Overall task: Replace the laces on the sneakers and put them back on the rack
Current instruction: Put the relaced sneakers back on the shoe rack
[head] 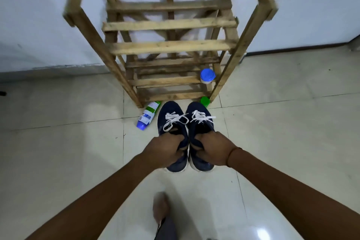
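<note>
Sneakers (170,110) seem light and soft-walled; left hand (165,152) and right hand (212,150) each have their grip curled round a collar, fingers probably inside.

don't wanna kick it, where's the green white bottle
Head view: bottle lies on the floor left of the left sneaker, beside the wooden rack's front-left leg.
</note>
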